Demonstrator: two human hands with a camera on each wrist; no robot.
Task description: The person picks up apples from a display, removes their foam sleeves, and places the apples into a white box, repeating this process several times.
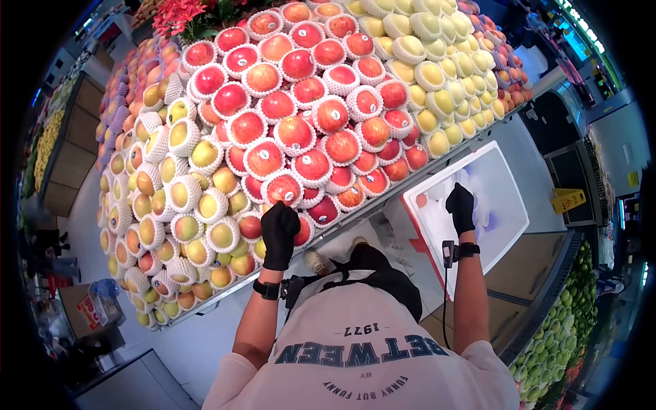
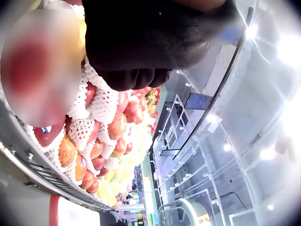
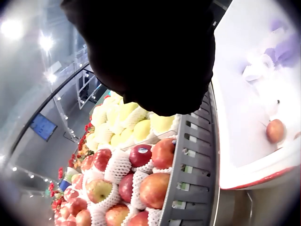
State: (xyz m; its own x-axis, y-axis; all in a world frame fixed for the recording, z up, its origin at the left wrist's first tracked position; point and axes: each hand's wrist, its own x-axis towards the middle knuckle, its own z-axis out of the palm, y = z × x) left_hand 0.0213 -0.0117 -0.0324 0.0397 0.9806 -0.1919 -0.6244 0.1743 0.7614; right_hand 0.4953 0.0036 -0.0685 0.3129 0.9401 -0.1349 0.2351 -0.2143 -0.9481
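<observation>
Left hand (image 1: 280, 239): black-gloved, fingers curled in
Right hand (image 1: 461, 206): black-gloved, seemingly a fist, finger detail lost in shadow
Left arm (image 1: 258, 321): reaching forward
Right arm (image 1: 471, 297): reaching forward, well apart

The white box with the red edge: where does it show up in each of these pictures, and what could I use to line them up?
Head view: the white box with red trim is right of centre, beneath the black-gloved right hand.
Left wrist view: bottom edge, left of centre, only partly visible.
Right wrist view: along the right side, cut off by the frame.
Shared landmark: red apples in white foam nets.
</observation>
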